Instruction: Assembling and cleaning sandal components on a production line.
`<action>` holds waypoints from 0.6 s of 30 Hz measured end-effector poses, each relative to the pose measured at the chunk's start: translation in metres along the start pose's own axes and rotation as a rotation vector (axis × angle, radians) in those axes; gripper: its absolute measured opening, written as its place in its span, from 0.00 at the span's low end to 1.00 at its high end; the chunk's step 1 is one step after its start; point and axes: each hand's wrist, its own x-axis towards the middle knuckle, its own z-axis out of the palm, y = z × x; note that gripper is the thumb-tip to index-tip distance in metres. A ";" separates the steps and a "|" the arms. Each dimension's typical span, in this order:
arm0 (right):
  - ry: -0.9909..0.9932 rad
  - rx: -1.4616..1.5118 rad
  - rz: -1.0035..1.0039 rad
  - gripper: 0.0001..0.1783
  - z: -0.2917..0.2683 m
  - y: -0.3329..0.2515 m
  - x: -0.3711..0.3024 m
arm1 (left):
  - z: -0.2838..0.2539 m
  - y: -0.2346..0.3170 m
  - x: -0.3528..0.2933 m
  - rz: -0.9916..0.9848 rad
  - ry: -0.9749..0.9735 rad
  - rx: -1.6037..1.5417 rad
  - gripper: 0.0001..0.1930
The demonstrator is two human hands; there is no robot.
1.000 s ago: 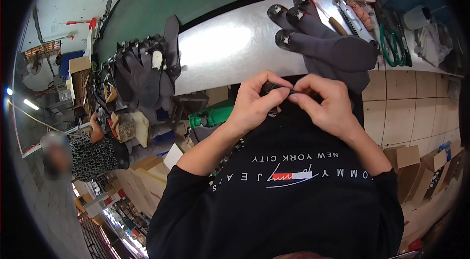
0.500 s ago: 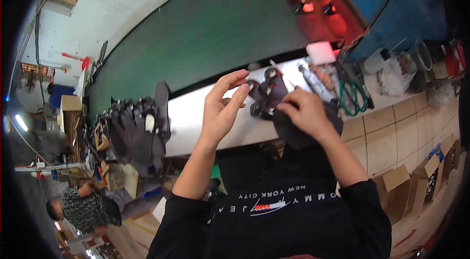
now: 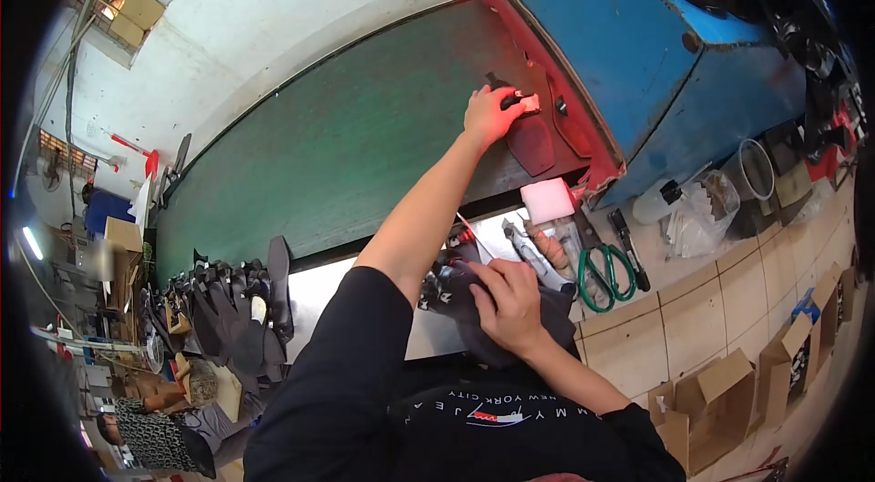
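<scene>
- Left hand (image 3: 492,115) has moved off the metal counter (image 3: 351,295) to 1 o'clock, now over the green belt (image 3: 319,136) in red light; view has swung too, more of the blue housing (image 3: 583,35) showing at 1–2 o'clock
- Left fingers curled at the upper end of a dark sole-shaped piece (image 3: 531,147), 2 o'clock on the belt; pinching or just touching, can't tell
- Right hand (image 3: 510,300) at 5 o'clock, still by the dark sole stack (image 3: 558,318), fingers bent over it; grip can't tell
- Green-handled scissors (image 3: 583,286) at 4 o'clock, beside the stack
</scene>
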 end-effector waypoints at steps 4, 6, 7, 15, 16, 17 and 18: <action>0.019 0.044 0.022 0.17 0.000 0.008 0.000 | 0.013 0.024 0.001 -0.056 0.021 -0.088 0.25; 0.034 0.038 0.047 0.17 -0.004 0.013 0.001 | 0.006 0.057 -0.021 -0.154 -0.109 -0.093 0.22; 0.031 0.046 0.035 0.17 -0.003 0.011 0.003 | 0.008 0.058 -0.033 -0.101 -0.072 -0.062 0.20; 0.063 -0.019 -0.042 0.15 0.001 0.005 0.004 | 0.002 0.056 -0.033 -0.080 0.203 -0.274 0.14; 0.071 -0.048 -0.068 0.15 0.001 -0.001 0.002 | -0.012 0.043 -0.030 -0.010 0.285 -0.286 0.14; 0.071 -0.047 -0.077 0.15 -0.003 -0.008 0.003 | -0.030 0.034 -0.029 0.063 0.359 -0.298 0.14; 0.068 -0.051 -0.084 0.14 -0.011 -0.017 0.006 | -0.047 0.025 -0.031 0.016 0.367 -0.368 0.15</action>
